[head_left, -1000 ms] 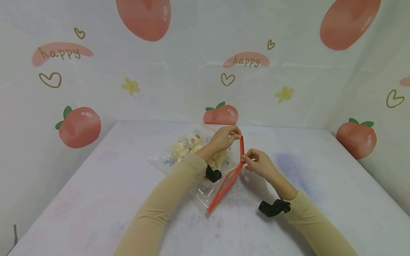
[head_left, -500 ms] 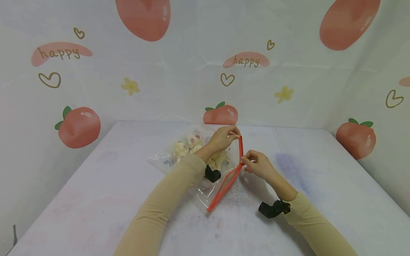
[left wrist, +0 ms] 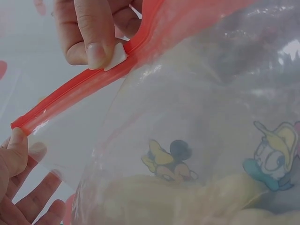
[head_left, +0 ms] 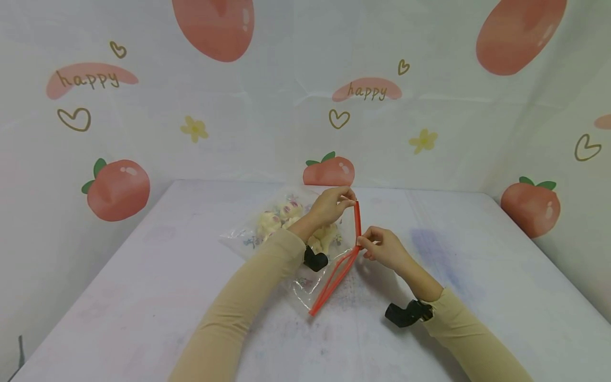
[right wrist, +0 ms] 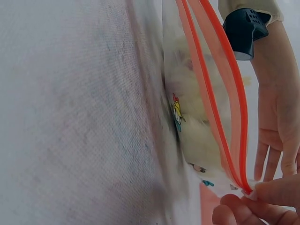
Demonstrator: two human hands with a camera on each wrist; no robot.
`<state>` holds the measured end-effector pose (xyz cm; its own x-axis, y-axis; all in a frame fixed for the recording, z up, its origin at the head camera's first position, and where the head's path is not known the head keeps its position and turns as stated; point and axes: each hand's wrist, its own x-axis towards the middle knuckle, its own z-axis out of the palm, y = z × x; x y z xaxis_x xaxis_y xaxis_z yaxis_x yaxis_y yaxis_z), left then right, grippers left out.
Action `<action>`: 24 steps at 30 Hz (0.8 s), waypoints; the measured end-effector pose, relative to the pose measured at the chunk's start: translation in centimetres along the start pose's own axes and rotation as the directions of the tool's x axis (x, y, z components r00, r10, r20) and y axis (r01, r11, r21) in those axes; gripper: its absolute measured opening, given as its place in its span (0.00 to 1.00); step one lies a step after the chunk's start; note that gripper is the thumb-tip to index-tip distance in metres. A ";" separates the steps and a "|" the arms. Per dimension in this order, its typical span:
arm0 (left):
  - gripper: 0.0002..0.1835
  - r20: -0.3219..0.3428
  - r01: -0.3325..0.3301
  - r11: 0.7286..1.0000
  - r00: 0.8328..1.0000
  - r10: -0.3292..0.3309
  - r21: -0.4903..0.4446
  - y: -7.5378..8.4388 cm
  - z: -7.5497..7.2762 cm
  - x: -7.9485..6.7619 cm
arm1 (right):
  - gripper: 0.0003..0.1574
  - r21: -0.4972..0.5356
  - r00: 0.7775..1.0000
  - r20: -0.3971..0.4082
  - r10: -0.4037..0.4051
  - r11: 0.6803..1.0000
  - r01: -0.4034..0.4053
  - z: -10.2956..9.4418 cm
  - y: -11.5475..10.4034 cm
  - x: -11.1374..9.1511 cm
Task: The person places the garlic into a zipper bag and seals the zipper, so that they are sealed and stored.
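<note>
A clear zip bag (head_left: pixel 305 278) with a red zipper strip and cartoon prints lies on the table. Pale yellow lumpy things (head_left: pixel 269 223) with purplish marks are inside it. My left hand (head_left: pixel 331 206) pinches the far end of the red zipper strip (head_left: pixel 358 217). Nearer to me, my right hand (head_left: pixel 385 246) pinches the small white slider (left wrist: pixel 116 57) between thumb and finger. From the slider to the far end the strip runs as one band. On the near side its two red edges (right wrist: pixel 241 117) stand apart, leaving a gap in the bag's mouth.
A white table (head_left: pixel 157 297) spreads around the bag, with bluish stains on the right. Behind it hangs a white cloth (head_left: pixel 267 95) printed with peaches, hearts and flowers. Each wrist wears a black camera mount (head_left: pixel 406 313).
My right hand has shifted slightly left and nearer to me with the slider. The strip's far end has moved a little left with my left hand, and the single-band stretch is slightly longer.
</note>
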<state>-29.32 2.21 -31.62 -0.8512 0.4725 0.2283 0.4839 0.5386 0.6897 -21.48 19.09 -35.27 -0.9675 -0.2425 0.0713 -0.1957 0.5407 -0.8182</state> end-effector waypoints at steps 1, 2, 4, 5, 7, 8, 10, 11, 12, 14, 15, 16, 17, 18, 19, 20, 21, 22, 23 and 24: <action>0.05 -0.002 -0.001 1.000 1.000 0.001 -0.001 0.0 0.0 0.0 | 0.13 -0.001 1.000 0.002 0.001 1.000 -0.001 0.0 0.0 0.0; 0.05 -0.003 -0.002 1.000 1.000 0.002 -0.002 -0.1 0.0 0.0 | 0.13 -0.001 1.000 0.005 0.001 1.000 -0.001 0.0 -0.1 -0.1; 0.05 -0.005 -0.002 1.000 1.000 0.002 -0.005 -0.1 0.0 0.1 | 0.13 -0.001 1.000 0.010 0.003 1.000 -0.003 0.0 -0.1 -0.1; 0.05 -0.006 0.000 1.000 1.000 0.000 -0.006 -0.1 0.1 0.1 | 0.13 -0.001 1.000 0.013 0.003 1.000 -0.003 0.0 -0.1 -0.1; 0.06 -0.007 0.003 1.000 1.000 -0.003 -0.007 -0.1 0.1 0.1 | 0.13 -0.001 1.000 0.017 0.003 1.000 -0.003 0.0 -0.1 -0.1; 0.06 -0.008 0.005 1.000 1.000 -0.005 -0.007 -0.1 0.0 0.0 | 0.13 -0.001 1.000 0.019 0.003 1.000 -0.003 0.0 -0.1 -0.1; 0.06 -0.010 0.009 1.000 1.000 -0.009 -0.008 -0.1 0.0 0.0 | 0.13 -0.003 1.000 0.024 0.000 1.000 0.000 0.0 -0.1 -0.2; 0.06 -0.011 0.012 1.000 1.000 -0.012 -0.007 -0.1 0.0 0.0 | 0.13 -0.005 1.000 0.027 -0.001 1.000 0.002 0.0 -0.1 -0.2; 0.06 -0.012 0.012 1.000 1.000 -0.012 -0.007 -0.1 0.0 0.0 | 0.13 -0.007 1.000 0.031 -0.003 1.000 0.003 0.0 -0.1 -0.2; 0.06 -0.012 0.016 1.000 1.000 -0.016 -0.011 -0.1 0.0 0.0 | 0.13 -0.009 0.999 0.037 -0.008 1.000 0.008 0.1 -0.1 -0.2; 0.06 -0.012 0.018 1.000 1.000 -0.018 -0.013 -0.1 0.0 0.0 | 0.13 -0.009 0.999 0.040 -0.009 1.000 0.010 0.1 -0.1 -0.2; 0.06 -0.013 0.021 1.000 1.000 -0.021 -0.014 -0.1 0.0 0.0 | 0.13 -0.008 0.999 0.044 -0.011 1.000 0.011 0.1 -0.1 -0.2; 0.06 -0.013 0.024 1.000 1.000 -0.024 -0.016 -0.1 -0.1 0.0 | 0.13 -0.004 0.999 0.046 -0.014 1.000 0.014 0.1 0.0 -0.2; 0.06 -0.015 0.025 0.999 1.000 -0.026 -0.019 -0.1 -0.1 0.0 | 0.13 0.000 0.999 0.047 -0.017 1.000 0.017 0.1 0.0 -0.2; 0.05 -0.016 0.028 0.999 0.999 -0.029 -0.021 -0.1 -0.1 0.0 | 0.12 0.002 0.999 0.049 -0.020 1.000 0.020 0.1 0.0 -0.2; 0.05 -0.018 0.029 0.999 0.999 -0.030 -0.024 -0.1 -0.1 0.0 | 0.12 0.006 0.998 0.050 -0.022 1.000 0.022 0.1 0.1 -0.2; 0.05 -0.021 0.028 0.999 0.999 -0.029 -0.026 -0.1 -0.1 0.0 | 0.12 0.008 0.998 0.051 -0.024 1.000 0.023 0.2 0.1 -0.2; 0.05 -0.023 0.025 0.999 0.999 -0.026 -0.029 -0.2 -0.1 0.0 | 0.12 0.009 0.998 0.052 -0.025 1.000 0.025 0.2 0.1 -0.2; 0.06 -0.025 0.022 0.999 0.999 -0.022 -0.030 -0.2 -0.1 0.0 | 0.11 0.008 0.998 0.053 -0.027 1.000 0.027 0.2 0.1 -0.2; 0.06 -0.027 0.018 0.999 0.999 -0.019 -0.032 -0.2 -0.1 0.0 | 0.11 0.007 0.998 0.055 -0.027 1.000 0.026 0.2 0.1 -0.2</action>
<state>-29.47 2.03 -31.72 -0.8656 0.4430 0.2335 0.4615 0.5247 0.7153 -21.26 19.03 -35.53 -0.9517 -0.3006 0.0618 -0.2202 0.5288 -0.8197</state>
